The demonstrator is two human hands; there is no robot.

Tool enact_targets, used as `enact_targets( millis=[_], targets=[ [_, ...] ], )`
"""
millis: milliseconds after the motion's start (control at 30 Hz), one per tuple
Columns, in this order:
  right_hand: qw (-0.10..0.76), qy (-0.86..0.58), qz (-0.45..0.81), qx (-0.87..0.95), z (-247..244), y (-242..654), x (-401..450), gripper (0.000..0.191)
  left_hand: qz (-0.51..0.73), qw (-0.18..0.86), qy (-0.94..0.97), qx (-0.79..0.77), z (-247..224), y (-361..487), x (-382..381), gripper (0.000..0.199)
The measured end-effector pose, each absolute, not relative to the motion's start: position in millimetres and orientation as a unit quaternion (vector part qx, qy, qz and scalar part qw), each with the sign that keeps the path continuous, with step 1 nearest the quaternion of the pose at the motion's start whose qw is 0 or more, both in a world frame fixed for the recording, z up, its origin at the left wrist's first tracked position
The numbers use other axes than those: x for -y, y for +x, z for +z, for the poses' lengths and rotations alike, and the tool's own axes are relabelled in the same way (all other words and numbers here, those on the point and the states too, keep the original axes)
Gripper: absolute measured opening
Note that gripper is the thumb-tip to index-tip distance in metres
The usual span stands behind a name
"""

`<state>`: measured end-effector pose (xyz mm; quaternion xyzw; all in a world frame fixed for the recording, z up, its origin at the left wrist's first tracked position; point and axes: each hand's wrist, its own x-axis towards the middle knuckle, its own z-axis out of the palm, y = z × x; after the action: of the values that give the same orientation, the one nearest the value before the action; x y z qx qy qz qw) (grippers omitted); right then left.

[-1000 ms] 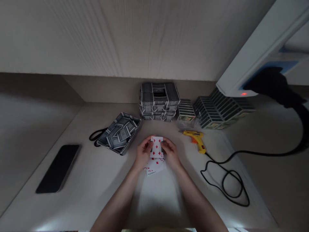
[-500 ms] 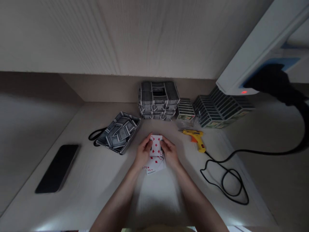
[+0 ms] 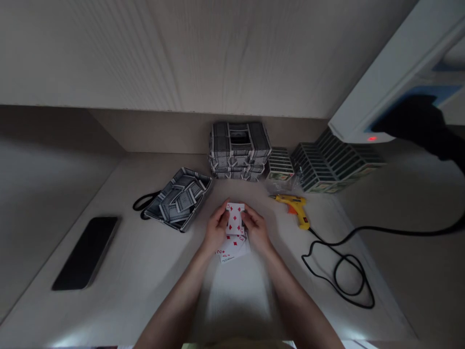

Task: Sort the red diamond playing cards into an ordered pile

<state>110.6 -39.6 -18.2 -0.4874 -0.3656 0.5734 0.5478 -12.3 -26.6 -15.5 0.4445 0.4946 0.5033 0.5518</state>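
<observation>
Between my two hands is a five of diamonds playing card (image 3: 235, 219), face up. My left hand (image 3: 217, 227) grips its left edge, thumb on top. The right edge is pinched by my right hand (image 3: 255, 227) in the same way. Whether more cards lie beneath the five cannot be made out. Just below it, several loose cards (image 3: 232, 248) overlap on the table, red diamonds showing. To the left sits an open box made of cards (image 3: 174, 220), with face-down cards inside. A pair of black-handled scissors (image 3: 144, 201) is partly hidden under that box.
A taller card-built box (image 3: 240, 157) stands at the back. Right of it are stacked card packs (image 3: 279, 165) and more packs (image 3: 327, 169). A yellow glue gun (image 3: 296, 206) trails a black cord (image 3: 336, 281). A dark phone (image 3: 87, 253) lies left; a power strip (image 3: 363, 116) hangs upper right.
</observation>
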Motion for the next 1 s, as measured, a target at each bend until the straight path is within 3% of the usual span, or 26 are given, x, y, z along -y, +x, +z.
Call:
enact_targets(
  millis=[567,1000],
  targets=[
    [0.542,-0.489,0.580,0.361,-13,110,41,0.033,0.509,0.571,0.425,-0.484,-14,-12,28,0.034],
    [0.548,-0.503,0.535,0.400,-13,106,45,0.023,0.513,0.550,0.418,-0.510,-7,-7,31,0.014]
  ],
)
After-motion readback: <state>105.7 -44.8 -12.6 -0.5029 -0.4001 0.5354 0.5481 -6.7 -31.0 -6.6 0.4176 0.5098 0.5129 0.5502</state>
